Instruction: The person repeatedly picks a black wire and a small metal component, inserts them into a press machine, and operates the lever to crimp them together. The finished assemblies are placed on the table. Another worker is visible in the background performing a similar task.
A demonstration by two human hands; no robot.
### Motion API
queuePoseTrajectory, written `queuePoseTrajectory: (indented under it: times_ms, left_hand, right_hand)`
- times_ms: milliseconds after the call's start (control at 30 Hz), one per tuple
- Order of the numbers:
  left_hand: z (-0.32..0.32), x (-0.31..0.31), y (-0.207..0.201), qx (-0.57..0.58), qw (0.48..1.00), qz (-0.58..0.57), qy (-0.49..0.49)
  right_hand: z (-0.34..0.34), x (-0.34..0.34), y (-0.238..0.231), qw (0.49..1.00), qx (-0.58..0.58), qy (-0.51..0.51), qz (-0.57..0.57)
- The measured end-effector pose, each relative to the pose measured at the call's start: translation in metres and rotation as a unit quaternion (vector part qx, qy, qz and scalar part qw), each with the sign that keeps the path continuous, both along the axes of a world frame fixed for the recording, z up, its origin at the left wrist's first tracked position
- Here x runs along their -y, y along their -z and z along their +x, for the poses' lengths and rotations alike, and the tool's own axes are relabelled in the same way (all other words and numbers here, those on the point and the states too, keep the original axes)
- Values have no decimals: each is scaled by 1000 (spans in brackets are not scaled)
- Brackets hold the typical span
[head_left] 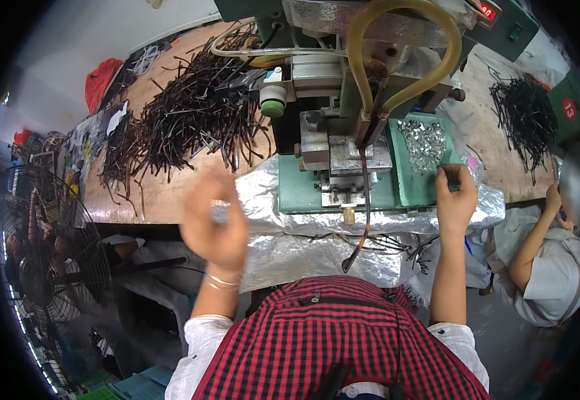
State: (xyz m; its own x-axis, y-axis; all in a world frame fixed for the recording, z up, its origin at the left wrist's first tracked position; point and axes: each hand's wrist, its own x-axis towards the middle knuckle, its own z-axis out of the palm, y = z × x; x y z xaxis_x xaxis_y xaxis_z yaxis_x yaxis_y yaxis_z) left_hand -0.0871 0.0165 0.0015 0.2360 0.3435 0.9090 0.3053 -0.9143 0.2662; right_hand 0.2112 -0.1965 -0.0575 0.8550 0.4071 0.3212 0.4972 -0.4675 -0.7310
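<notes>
While the left hand [213, 223] is blurring, grip unreadable, near the dark rod pile [183, 120], the right hand [455, 197] is pinching at small metal pieces [423, 143] in the green tray [407, 183].

Small factory assembly workshop, viewed from above. Green bench press [343, 127] with hoses and metal fixture, mounted on a long wooden workbench [163, 193]; heaps of dark slender parts [183, 113] across the bench; tray of small metal pieces [425, 143]; foil sheeting [290, 247] draped over the edge; standing fan [43, 267]; second seated worker [550, 267] alongside.
</notes>
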Motion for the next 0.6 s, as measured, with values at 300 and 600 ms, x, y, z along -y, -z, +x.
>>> queuePoseTrajectory:
  times_ms: [300,600]
  left_hand:
    - [19,-123,73,-366,922,-24,-125]
    - [16,-131,79,-185,972,-144,20]
  right_hand:
    - [-10,-41,0,967,-157,-106,171]
    - [-22,6,-4,992,-64,-14,108]
